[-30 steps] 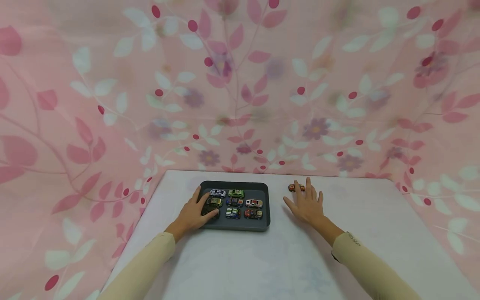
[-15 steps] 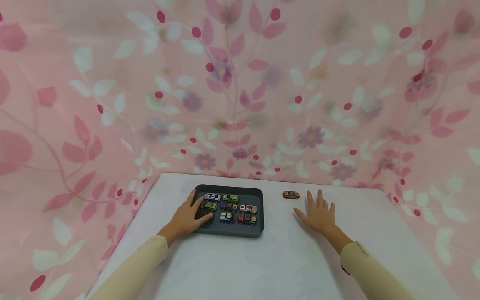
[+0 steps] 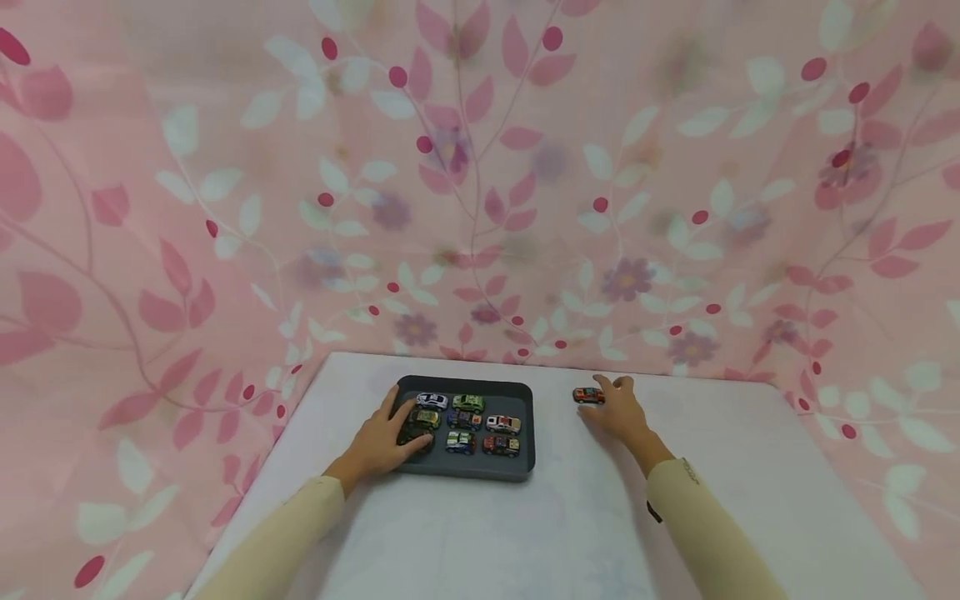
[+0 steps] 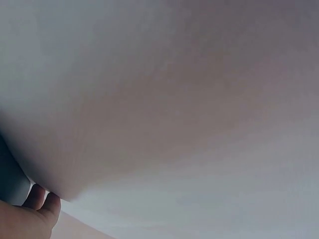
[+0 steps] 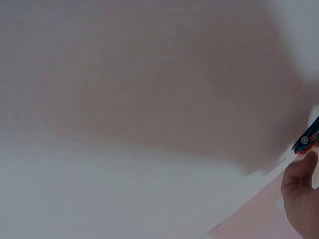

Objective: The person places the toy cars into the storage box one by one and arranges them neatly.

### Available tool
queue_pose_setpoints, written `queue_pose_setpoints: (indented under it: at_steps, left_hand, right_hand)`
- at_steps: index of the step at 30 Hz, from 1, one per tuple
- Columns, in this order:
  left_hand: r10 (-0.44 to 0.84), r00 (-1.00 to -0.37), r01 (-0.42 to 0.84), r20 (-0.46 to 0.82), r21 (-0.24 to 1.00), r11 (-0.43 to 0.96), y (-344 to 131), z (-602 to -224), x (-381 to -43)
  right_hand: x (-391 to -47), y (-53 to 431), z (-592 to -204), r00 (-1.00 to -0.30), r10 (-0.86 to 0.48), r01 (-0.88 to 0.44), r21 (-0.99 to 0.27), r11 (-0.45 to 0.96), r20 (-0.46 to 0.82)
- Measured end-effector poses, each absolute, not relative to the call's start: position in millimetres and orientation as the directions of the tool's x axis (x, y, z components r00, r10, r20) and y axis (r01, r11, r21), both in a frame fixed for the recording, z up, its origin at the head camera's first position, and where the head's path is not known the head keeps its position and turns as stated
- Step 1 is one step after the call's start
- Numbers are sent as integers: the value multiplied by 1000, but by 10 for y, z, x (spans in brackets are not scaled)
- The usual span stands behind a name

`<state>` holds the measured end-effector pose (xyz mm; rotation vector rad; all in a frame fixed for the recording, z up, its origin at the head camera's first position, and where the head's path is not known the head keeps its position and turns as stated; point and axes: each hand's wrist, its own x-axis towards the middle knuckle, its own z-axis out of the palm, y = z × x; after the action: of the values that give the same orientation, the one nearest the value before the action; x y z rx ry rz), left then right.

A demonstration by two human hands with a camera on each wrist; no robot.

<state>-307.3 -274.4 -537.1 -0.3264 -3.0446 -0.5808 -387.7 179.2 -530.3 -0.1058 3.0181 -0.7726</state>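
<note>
My left hand point(image 3: 378, 437) holds the left side of a dark grey tray point(image 3: 468, 473), with the thumb inside over a dark car. Two fingertips point(image 4: 51, 201) show against its outer wall in the left wrist view. Several small toy cars stand in the tray, among them a green one point(image 3: 468, 403) and a red one point(image 3: 501, 446). To the right of the tray, my right hand point(image 3: 622, 417) has its fingers and thumb curled round an orange-red toy car point(image 3: 588, 396) on the table. In the right wrist view, a finger point(image 5: 300, 172) meets that toy car point(image 5: 307, 139); the thumb is hidden.
A white-covered table point(image 3: 555, 533) carries the tray and the lone car. Its back edge meets a pink floral curtain point(image 3: 480, 208), which also hangs along both sides.
My right hand first drew back from the orange-red car with fingers spread, then came forward and curled its fingers round it. The left hand has stayed at the tray; the head view shifted slightly.
</note>
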Motion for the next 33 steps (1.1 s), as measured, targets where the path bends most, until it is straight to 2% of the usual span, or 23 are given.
queue_pose_setpoints:
  at_steps: [6,13,18,24,29,33]
  left_hand:
    - [221,-974,223,50,375,900,-2718,-5357,-3060]
    - [208,-975,224,83,386,895,-2720,-5319,-3059]
    - [211,-975,221,69,378,899,-2738,-5313,-3074]
    - [186,-978,209,96,381,901,-2763,-5284,-3072]
    - [192,-979,202,64,371,907,-2769,-5321,-3047]
    - [199,-979,200,45,391,898,-2759,-5339,-3042]
  right_hand:
    - [-3916,1697,-5338,-995,-65,-10,-560,829,-79]
    - [-3910,1666,-5361,-991,-127,-125,-618,776,40]
    - [-3921,1670,-5376,-978,-182,-208,-587,783,102]
    - [-3961,1614,-5345,-986,-156,-156,-603,783,52]
    - [-3948,1593,-5349,-992,-118,-81,-534,842,-35]
    - [-3954,1513,-5319,-990,-138,-106,-523,845,-23]
